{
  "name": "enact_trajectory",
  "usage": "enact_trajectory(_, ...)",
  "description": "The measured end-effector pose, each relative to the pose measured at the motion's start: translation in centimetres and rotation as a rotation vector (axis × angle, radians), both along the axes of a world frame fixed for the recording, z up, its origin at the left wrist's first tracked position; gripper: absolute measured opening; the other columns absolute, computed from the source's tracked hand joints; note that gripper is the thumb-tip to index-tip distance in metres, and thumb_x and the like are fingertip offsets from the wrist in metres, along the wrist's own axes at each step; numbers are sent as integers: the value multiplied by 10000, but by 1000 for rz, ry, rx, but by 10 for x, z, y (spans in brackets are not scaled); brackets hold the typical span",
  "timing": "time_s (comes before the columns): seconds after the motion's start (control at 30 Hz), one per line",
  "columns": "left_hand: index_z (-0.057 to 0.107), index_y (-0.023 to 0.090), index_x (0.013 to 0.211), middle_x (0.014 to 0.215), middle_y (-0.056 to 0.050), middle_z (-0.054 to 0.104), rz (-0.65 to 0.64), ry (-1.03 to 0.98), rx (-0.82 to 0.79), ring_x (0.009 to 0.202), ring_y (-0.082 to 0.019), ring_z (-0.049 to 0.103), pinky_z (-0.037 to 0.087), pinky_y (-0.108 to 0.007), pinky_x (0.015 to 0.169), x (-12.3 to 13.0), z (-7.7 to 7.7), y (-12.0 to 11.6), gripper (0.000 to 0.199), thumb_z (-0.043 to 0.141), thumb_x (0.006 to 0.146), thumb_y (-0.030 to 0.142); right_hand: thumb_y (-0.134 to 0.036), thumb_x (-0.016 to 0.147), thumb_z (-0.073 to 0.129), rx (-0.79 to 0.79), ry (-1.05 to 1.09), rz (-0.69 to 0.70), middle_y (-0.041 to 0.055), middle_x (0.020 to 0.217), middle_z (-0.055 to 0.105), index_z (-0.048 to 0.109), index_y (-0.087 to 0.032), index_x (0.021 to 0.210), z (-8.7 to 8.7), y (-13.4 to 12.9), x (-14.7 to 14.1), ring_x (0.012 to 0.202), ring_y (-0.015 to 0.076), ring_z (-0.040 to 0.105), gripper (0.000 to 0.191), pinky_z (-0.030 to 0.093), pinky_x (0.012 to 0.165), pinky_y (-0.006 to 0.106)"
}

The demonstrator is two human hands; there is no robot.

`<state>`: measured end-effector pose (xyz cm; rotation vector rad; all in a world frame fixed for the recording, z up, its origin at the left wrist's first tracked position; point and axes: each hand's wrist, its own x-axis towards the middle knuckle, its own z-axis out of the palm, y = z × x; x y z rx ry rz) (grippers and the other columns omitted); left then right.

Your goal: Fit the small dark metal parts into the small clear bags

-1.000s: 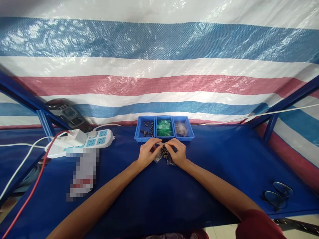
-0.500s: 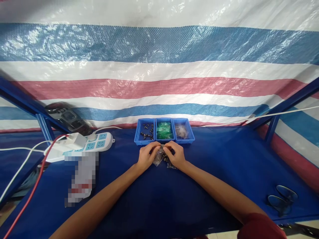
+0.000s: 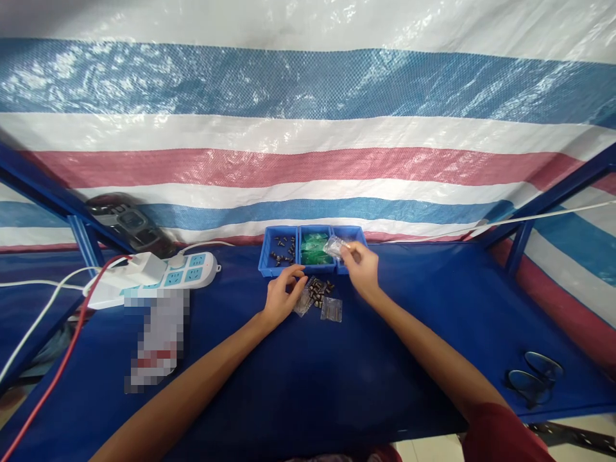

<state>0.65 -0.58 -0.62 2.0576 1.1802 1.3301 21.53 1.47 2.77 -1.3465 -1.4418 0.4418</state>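
The right hand is clamped, thumb against fingers, on a small clear plastic bag, held up over the row of bins near the middle of the surface's far edge. The left hand is low over the surface, with a gap between its thumb and forefinger, just beside a flat clear plastic packet; whether they touch, I cannot tell.

Right of that packet lies a loose heap of small dark, brassy metal fittings, and on the heap's near side another clear plastic packet lies flat.

Three rectangular blue plastic bins stand side by side. The left bin holds dark screw-like pieces, and the middle bin holds green packets. The right bin is largely covered by the right hand, so its contents cannot be made out.

Toward the surface's far left corner lies a white power strip with blue sockets. A pair of dark-rimmed eyeglasses rests by the near right corner. Behind the far edge hangs a striped woven plastic sheet.
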Motion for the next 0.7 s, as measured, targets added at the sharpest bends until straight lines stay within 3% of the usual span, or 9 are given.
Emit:
enact_trajectory(0.13,553,207,1075,812,3,650,23,25,13,586,-86,612,490,-199,592,1,-1,1,214,538,874,278,-356,810,545,-125,-226,-72,29,675,657,665,-147,818,16,23,33,643,172,601,241,454,667,268)
enact_trajectory(0.23,570,205,1050,811,3,656,36,31,18,591,-90,622,492,-196,590,2,1,1,194,541,871,273,-297,822,539,-144,-360,-84,25,670,661,668,-148,934,25,25,40,648,173,608,227,441,682,271)
enact_trajectory(0.33,583,204,1033,812,0,664,42,40,28,594,-94,626,491,-197,586,2,3,1,181,542,869,269,-239,836,533,-171,-464,134,15,676,668,675,-160,839,32,16,32,616,146,597,163,416,624,238)
enact_trajectory(0.47,597,196,1012,831,-7,673,37,45,46,598,-94,626,493,-201,596,2,2,1,164,543,870,259,-181,802,589,-350,-730,493,5,630,669,687,-175,740,34,3,17,597,140,596,116,385,579,225)
enact_trajectory(0.7,610,190,980,851,-21,678,16,60,58,603,-104,619,499,-223,617,1,0,2,149,532,877,265,-207,803,606,-478,-1040,512,98,767,697,712,-157,775,26,-5,4,767,221,649,121,430,630,250)
